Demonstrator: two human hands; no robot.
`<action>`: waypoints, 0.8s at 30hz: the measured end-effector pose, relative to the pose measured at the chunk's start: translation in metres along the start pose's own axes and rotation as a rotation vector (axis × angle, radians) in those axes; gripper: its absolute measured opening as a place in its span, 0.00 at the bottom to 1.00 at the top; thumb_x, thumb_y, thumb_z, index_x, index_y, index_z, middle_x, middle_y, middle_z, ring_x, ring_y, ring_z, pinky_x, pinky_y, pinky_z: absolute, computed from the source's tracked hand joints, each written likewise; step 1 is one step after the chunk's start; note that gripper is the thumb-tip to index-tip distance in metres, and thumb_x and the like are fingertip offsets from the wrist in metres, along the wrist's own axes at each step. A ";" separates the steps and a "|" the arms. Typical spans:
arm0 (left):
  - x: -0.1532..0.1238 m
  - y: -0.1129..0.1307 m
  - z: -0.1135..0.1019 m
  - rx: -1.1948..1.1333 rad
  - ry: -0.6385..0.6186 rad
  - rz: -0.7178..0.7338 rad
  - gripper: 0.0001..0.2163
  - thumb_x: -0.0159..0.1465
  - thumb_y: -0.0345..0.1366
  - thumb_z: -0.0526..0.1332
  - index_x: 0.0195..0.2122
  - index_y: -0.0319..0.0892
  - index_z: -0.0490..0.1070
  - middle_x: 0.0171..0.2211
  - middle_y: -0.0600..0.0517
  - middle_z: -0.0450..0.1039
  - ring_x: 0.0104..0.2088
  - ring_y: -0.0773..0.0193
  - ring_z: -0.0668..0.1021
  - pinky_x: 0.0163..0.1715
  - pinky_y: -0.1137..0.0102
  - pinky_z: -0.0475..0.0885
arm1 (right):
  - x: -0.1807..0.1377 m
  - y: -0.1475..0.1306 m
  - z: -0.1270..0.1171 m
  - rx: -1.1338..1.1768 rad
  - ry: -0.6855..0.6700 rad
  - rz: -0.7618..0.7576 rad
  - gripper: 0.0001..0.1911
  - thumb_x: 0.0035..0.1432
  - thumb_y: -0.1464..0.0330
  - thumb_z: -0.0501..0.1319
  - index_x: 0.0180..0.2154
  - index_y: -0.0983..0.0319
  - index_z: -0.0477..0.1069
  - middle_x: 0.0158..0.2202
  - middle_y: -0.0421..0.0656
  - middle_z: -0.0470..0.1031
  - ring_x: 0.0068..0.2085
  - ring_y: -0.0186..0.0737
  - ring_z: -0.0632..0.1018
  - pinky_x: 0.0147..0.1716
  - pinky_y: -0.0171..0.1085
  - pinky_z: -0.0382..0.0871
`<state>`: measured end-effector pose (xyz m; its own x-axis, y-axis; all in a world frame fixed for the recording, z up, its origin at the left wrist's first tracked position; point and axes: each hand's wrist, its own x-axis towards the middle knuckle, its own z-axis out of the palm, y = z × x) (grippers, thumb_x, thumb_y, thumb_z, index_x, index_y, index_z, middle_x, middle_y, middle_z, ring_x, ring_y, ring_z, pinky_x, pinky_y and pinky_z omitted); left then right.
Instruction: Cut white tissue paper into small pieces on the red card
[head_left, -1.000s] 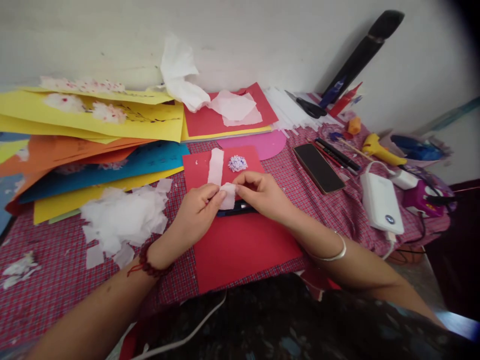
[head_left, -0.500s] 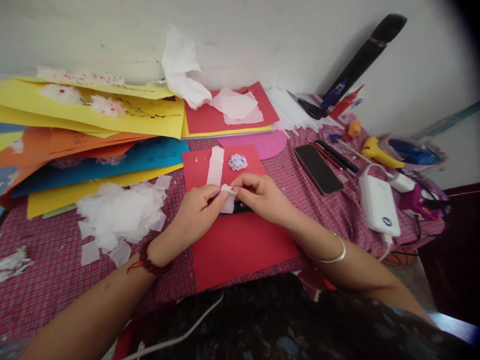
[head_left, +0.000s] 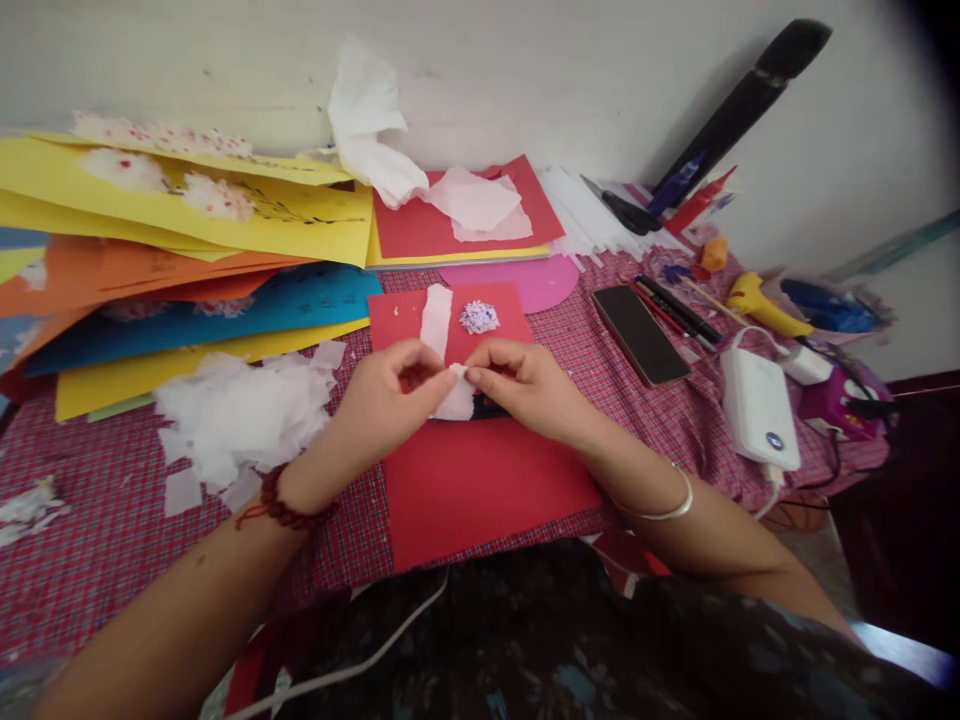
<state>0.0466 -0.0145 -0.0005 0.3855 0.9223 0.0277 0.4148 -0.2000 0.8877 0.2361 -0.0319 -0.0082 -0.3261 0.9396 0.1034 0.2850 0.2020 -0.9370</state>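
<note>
My left hand [head_left: 386,395] and my right hand [head_left: 517,385] meet over a red card sheet [head_left: 480,480] and both pinch one small piece of white tissue paper [head_left: 455,398] between thumb and fingers. Just beyond the hands, on the same red sheet, lie a white tissue strip [head_left: 436,318] and a small white-and-purple paper flower [head_left: 478,317]. A dark pen-like object [head_left: 491,408] lies under my right hand, mostly hidden.
A heap of white tissue pieces [head_left: 232,415] lies to the left. Yellow, orange and blue card sheets [head_left: 187,260] are stacked at back left. To the right are a black phone [head_left: 640,334], pens [head_left: 675,307], scissors [head_left: 622,210], a white power bank [head_left: 757,408] and a yellow glue gun [head_left: 761,303].
Both hands have lifted slightly and shifted a little away from me, still pinching the tissue piece, whose top is now squeezed tighter between the fingertips.
</note>
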 end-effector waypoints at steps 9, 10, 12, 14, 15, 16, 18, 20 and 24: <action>0.000 0.002 -0.006 0.153 -0.142 0.115 0.24 0.54 0.31 0.64 0.53 0.42 0.71 0.51 0.44 0.75 0.50 0.52 0.76 0.50 0.58 0.69 | -0.002 0.000 0.008 -0.414 0.006 -0.208 0.08 0.62 0.73 0.56 0.29 0.62 0.68 0.31 0.41 0.73 0.33 0.34 0.72 0.34 0.35 0.62; -0.001 0.001 -0.002 0.165 -0.170 0.112 0.24 0.54 0.30 0.63 0.54 0.42 0.71 0.50 0.44 0.76 0.48 0.52 0.77 0.48 0.58 0.70 | -0.003 -0.001 0.009 -0.433 -0.016 -0.238 0.09 0.62 0.74 0.56 0.29 0.62 0.67 0.32 0.41 0.73 0.33 0.34 0.72 0.35 0.35 0.62; -0.002 -0.002 0.004 0.147 -0.174 0.101 0.22 0.57 0.28 0.61 0.54 0.43 0.71 0.45 0.46 0.78 0.42 0.55 0.79 0.43 0.61 0.71 | -0.004 -0.005 0.009 -0.432 -0.038 -0.272 0.08 0.63 0.74 0.55 0.30 0.63 0.68 0.33 0.42 0.74 0.34 0.35 0.73 0.36 0.35 0.64; 0.001 -0.006 0.004 0.047 -0.097 0.057 0.21 0.57 0.27 0.62 0.52 0.44 0.73 0.40 0.49 0.79 0.37 0.59 0.79 0.39 0.64 0.71 | -0.005 -0.008 0.003 -0.411 -0.039 -0.256 0.05 0.64 0.73 0.56 0.35 0.63 0.70 0.34 0.42 0.74 0.35 0.36 0.74 0.37 0.35 0.65; 0.003 -0.008 0.002 -0.038 -0.027 0.029 0.20 0.56 0.27 0.63 0.51 0.43 0.74 0.38 0.50 0.79 0.35 0.61 0.78 0.37 0.66 0.71 | -0.005 -0.009 -0.001 -0.423 -0.052 -0.232 0.04 0.64 0.72 0.57 0.38 0.64 0.70 0.35 0.43 0.74 0.36 0.36 0.74 0.37 0.35 0.66; 0.006 -0.010 -0.002 -0.148 0.055 0.002 0.19 0.55 0.27 0.65 0.48 0.43 0.75 0.36 0.51 0.79 0.33 0.62 0.78 0.36 0.67 0.71 | -0.005 -0.010 -0.006 -0.466 -0.086 -0.206 0.04 0.63 0.71 0.59 0.40 0.64 0.70 0.36 0.44 0.75 0.37 0.38 0.74 0.38 0.36 0.66; 0.013 -0.014 -0.011 -0.420 0.210 -0.047 0.12 0.53 0.28 0.68 0.39 0.42 0.76 0.34 0.52 0.78 0.32 0.64 0.77 0.35 0.69 0.72 | -0.005 -0.009 -0.014 -0.628 -0.207 -0.165 0.09 0.60 0.70 0.63 0.43 0.64 0.71 0.40 0.46 0.74 0.41 0.42 0.74 0.41 0.39 0.66; 0.020 -0.016 -0.020 -0.679 0.318 -0.086 0.07 0.52 0.29 0.69 0.30 0.41 0.73 0.30 0.53 0.77 0.30 0.67 0.77 0.36 0.70 0.73 | -0.005 -0.007 -0.018 -0.790 -0.332 -0.141 0.12 0.57 0.70 0.66 0.43 0.64 0.73 0.42 0.49 0.74 0.43 0.46 0.74 0.44 0.43 0.66; 0.028 -0.016 -0.032 -0.979 0.425 -0.188 0.08 0.52 0.25 0.68 0.24 0.40 0.69 0.25 0.57 0.73 0.29 0.72 0.76 0.37 0.74 0.73 | -0.003 -0.002 -0.013 -0.856 -0.393 -0.108 0.10 0.56 0.72 0.64 0.41 0.65 0.73 0.42 0.50 0.73 0.43 0.48 0.73 0.44 0.43 0.66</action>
<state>0.0243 0.0253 0.0006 -0.0112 0.9875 -0.1572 -0.4738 0.1332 0.8705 0.2485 -0.0313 -0.0022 -0.6250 0.7754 -0.0903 0.7489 0.5629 -0.3495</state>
